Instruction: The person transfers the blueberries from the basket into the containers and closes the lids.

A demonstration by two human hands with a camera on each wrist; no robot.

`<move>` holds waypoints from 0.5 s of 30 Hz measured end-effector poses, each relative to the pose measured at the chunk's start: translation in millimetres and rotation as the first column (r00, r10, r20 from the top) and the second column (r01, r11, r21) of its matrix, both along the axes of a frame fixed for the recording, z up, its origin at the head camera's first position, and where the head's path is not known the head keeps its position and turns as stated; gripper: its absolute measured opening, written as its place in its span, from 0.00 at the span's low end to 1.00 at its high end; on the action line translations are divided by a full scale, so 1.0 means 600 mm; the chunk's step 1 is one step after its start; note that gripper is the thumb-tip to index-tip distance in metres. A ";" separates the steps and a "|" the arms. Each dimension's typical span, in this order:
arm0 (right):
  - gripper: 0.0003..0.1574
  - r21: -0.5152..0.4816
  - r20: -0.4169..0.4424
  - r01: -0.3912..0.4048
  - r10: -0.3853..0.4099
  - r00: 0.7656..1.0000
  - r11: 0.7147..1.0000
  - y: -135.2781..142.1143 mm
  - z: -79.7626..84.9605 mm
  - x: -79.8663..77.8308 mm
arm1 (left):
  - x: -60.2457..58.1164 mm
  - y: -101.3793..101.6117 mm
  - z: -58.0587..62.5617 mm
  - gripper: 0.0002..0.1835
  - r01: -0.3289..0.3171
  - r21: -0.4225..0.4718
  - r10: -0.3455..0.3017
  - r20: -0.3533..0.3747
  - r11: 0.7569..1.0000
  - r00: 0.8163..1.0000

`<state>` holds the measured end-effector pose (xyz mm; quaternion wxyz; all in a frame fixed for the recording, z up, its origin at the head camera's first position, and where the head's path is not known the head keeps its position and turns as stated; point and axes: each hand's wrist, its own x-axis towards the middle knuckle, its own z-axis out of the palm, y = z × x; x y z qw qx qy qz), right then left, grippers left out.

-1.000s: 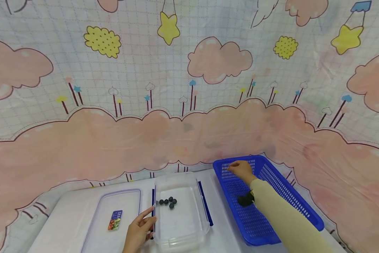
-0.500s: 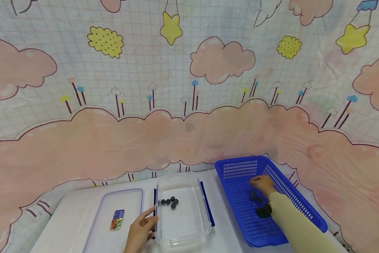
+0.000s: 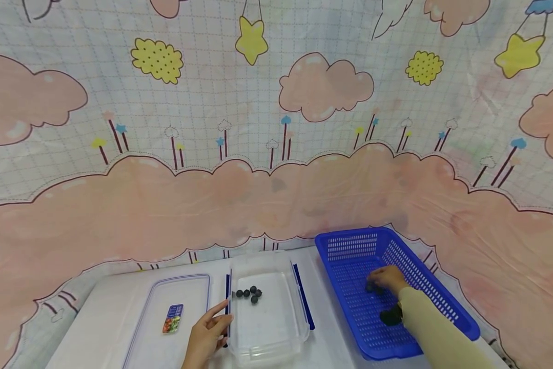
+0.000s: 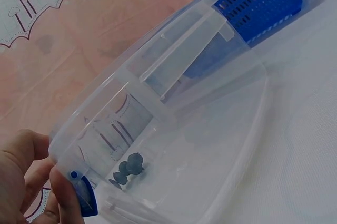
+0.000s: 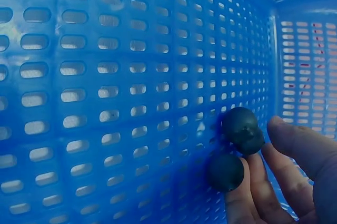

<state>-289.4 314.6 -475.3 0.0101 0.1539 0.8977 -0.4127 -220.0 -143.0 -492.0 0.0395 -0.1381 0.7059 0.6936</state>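
In the head view my left hand (image 3: 204, 333) holds the left side of a clear plastic food box (image 3: 269, 323); in the left wrist view its fingers bend around the edge beside a blue clip (image 4: 84, 195). Several blueberries (image 3: 246, 293) lie inside the box near that side. My right hand (image 3: 388, 279) reaches down into a blue plastic basket (image 3: 350, 328). In the right wrist view its fingertips are right at a small cluster of blueberries (image 5: 239, 124) on the basket floor, one blueberry (image 5: 225, 172) nearest the lower fingers. The thumb stands slightly apart from the berries.
A clear lid (image 3: 140, 307) with a purplish edge and a colourful label (image 3: 172, 318) lies left of the box. A second blue clip (image 3: 304, 297) hangs along the box's right side. A patterned cloth (image 3: 258, 200) rises behind the white table (image 3: 91, 302).
My right hand has come down and nearer from above the basket's far left part to the blueberries on its floor. My left hand stays at the box.
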 end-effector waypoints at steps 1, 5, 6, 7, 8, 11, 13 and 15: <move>0.18 0.002 -0.003 0.002 -0.002 1.000 1.000 0.000 -0.002 0.000 | 0.000 0.000 0.000 0.27 0.001 0.001 -0.001 -0.001 1.000 1.000; 0.20 0.034 -0.001 -0.003 0.003 1.000 0.999 0.001 -0.005 0.000 | 0.001 0.001 0.001 0.27 0.000 -0.001 0.000 -0.005 1.000 1.000; 0.20 0.040 0.001 -0.006 0.006 1.000 0.999 0.000 -0.005 0.000 | 0.001 0.001 0.001 0.28 -0.001 -0.002 0.001 -0.003 1.000 1.000; 0.20 0.052 0.005 -0.006 0.005 1.000 0.999 0.000 -0.006 0.000 | 0.000 0.001 0.001 0.28 -0.001 -0.008 0.001 0.000 1.000 1.000; 0.20 0.061 0.009 -0.007 0.007 1.000 0.998 0.000 -0.006 0.000 | 0.000 0.001 0.001 0.27 -0.002 -0.012 0.002 0.004 1.000 1.000; 0.19 0.073 0.005 -0.010 0.010 1.000 0.997 -0.002 -0.007 0.001 | -0.001 0.001 0.000 0.27 -0.005 -0.027 0.006 0.020 1.000 1.000; 0.18 0.079 0.000 -0.010 0.010 1.000 0.997 -0.003 -0.007 0.002 | -0.002 0.001 0.000 0.27 -0.006 -0.034 0.007 0.027 0.999 1.000; 0.18 0.078 -0.005 -0.010 0.011 1.000 0.997 -0.004 -0.006 0.003 | -0.002 0.001 0.000 0.27 -0.004 -0.036 0.005 0.027 0.999 1.000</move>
